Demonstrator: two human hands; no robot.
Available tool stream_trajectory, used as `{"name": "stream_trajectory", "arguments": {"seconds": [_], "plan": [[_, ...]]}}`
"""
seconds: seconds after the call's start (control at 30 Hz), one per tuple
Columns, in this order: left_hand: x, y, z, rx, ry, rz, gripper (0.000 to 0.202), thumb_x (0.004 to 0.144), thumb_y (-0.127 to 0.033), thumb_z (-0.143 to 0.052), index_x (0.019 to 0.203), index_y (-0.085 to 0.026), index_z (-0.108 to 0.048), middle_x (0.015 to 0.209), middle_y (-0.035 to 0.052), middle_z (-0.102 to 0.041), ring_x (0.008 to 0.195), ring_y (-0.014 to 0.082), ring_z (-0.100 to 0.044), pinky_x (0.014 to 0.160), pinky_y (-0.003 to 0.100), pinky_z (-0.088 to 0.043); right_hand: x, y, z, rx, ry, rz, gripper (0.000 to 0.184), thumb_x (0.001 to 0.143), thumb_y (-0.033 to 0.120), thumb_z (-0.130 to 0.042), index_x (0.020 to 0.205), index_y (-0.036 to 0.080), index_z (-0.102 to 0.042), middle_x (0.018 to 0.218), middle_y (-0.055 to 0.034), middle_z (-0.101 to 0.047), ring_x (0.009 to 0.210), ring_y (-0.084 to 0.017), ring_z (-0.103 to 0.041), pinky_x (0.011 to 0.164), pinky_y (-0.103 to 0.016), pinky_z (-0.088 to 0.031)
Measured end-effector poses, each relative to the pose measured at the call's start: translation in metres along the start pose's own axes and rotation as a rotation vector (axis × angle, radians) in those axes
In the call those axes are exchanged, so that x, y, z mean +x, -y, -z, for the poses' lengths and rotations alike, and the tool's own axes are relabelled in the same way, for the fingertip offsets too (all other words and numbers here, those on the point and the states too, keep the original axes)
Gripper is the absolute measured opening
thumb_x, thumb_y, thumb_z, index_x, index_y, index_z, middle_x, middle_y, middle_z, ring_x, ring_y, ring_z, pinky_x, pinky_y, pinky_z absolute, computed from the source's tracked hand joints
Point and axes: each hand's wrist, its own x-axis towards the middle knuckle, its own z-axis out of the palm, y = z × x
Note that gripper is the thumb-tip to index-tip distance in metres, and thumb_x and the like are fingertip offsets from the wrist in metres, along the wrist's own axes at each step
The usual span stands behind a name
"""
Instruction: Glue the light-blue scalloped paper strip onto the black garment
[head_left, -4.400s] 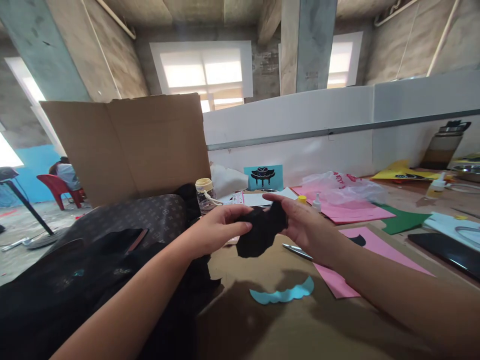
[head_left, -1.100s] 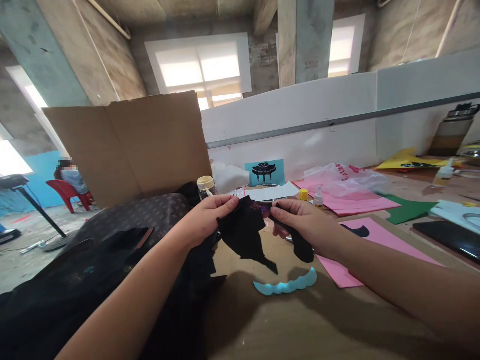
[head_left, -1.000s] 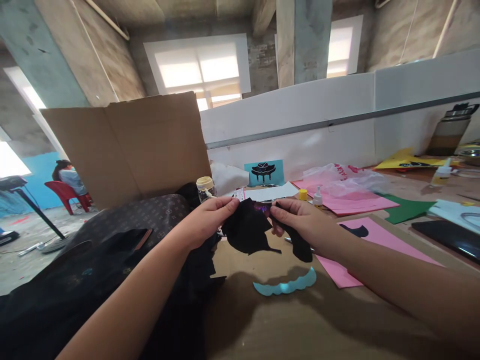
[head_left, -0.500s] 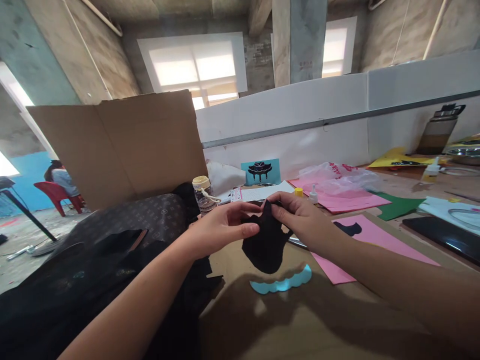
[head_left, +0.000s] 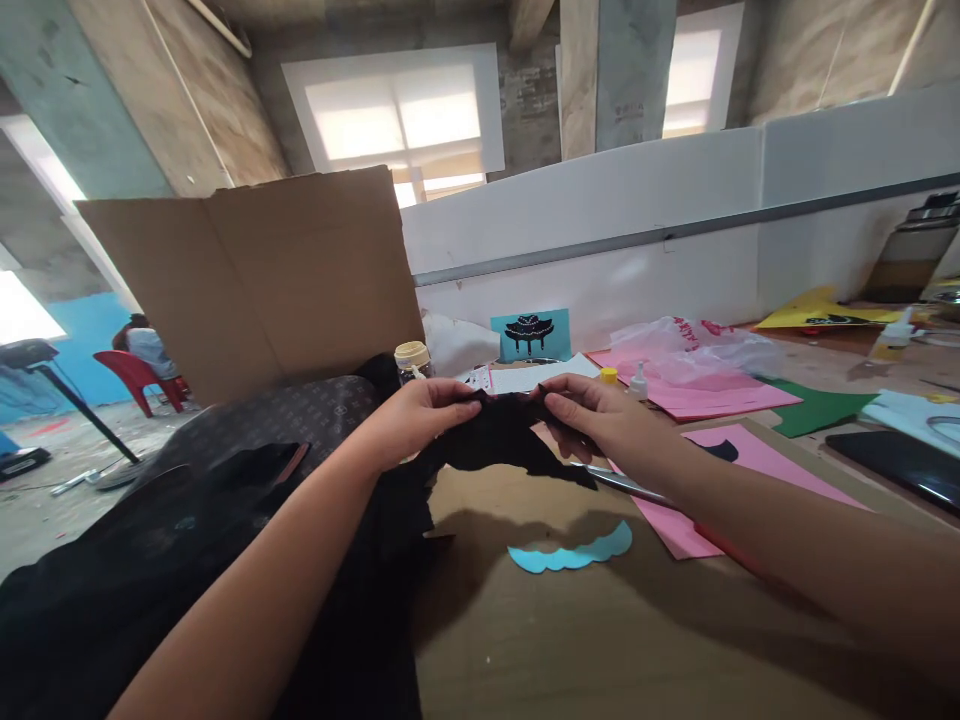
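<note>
A black cut-out piece (head_left: 504, 443) is stretched out flat between my two hands above the cardboard-covered table (head_left: 600, 640). My left hand (head_left: 416, 415) pinches its left end, fingers closed. Its right end is pinched by my right hand (head_left: 592, 420), fingers also closed. Just below lies a light blue scalloped paper strip (head_left: 570, 553). A metal tool (head_left: 626, 485), maybe scissors, lies under my right wrist on a pink sheet (head_left: 739, 460).
A big cardboard panel (head_left: 255, 280) stands at the left behind a brown patterned bag (head_left: 300, 425) and black cloth (head_left: 187, 580). A small jar (head_left: 411, 362), a blue card (head_left: 531, 334), glue bottles (head_left: 637, 382), a plastic bag (head_left: 690, 350) and coloured sheets lie behind. A person (head_left: 142, 345) sits far left.
The black piece was bunched and hanging between my hands; now both hands have pulled apart and it is spread out wide and flat. The view has shifted slightly.
</note>
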Motion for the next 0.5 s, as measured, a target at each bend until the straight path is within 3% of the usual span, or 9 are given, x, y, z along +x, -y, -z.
{"name": "stream_trajectory", "arguments": {"seconds": [0.13, 0.23, 0.37, 0.5], "plan": [[0.011, 0.041, 0.031, 0.287, -0.049, 0.157, 0.033, 0.099, -0.040, -0.063, 0.123, -0.016, -0.064, 0.120, 0.0087, -0.067, 0.099, 0.0231, -0.068, 0.084, 0.042, -0.059, 0.007, -0.006, 0.005, -0.020, 0.017, -0.029, 0.040, 0.084, 0.053, -0.073, 0.104, 0.019, -0.062, 0.066, 0.0035, -0.058, 0.053, -0.011, -0.053, 0.051, -0.027, -0.040], [0.016, 0.074, 0.045, 0.539, -0.050, 0.254, 0.033, 0.098, -0.036, -0.065, 0.126, -0.019, -0.063, 0.129, 0.0095, -0.063, 0.109, 0.0258, -0.066, 0.090, 0.045, -0.058, 0.009, -0.007, 0.007, -0.025, 0.026, -0.040, 0.039, 0.083, 0.050, -0.075, 0.103, 0.019, -0.062, 0.067, 0.0031, -0.058, 0.055, -0.012, -0.054, 0.052, -0.028, -0.041], [0.020, 0.101, 0.045, 0.781, -0.026, 0.271, 0.033, 0.098, -0.036, -0.066, 0.127, -0.021, -0.062, 0.130, 0.0098, -0.063, 0.111, 0.0254, -0.065, 0.091, 0.045, -0.058, 0.009, -0.012, 0.005, -0.032, 0.036, -0.037, 0.039, 0.081, 0.050, -0.075, 0.101, 0.019, -0.063, 0.067, 0.0026, -0.059, 0.055, -0.012, -0.053, 0.052, -0.029, -0.042], [0.028, 0.118, 0.033, 0.932, -0.066, 0.224, 0.035, 0.099, -0.036, -0.064, 0.129, -0.019, -0.061, 0.132, 0.0111, -0.062, 0.111, 0.0256, -0.065, 0.093, 0.047, -0.057, 0.012, -0.017, 0.004, -0.043, 0.042, -0.028, 0.038, 0.079, 0.050, -0.076, 0.099, 0.020, -0.063, 0.064, 0.0028, -0.058, 0.054, -0.013, -0.053, 0.050, -0.029, -0.040]]}}
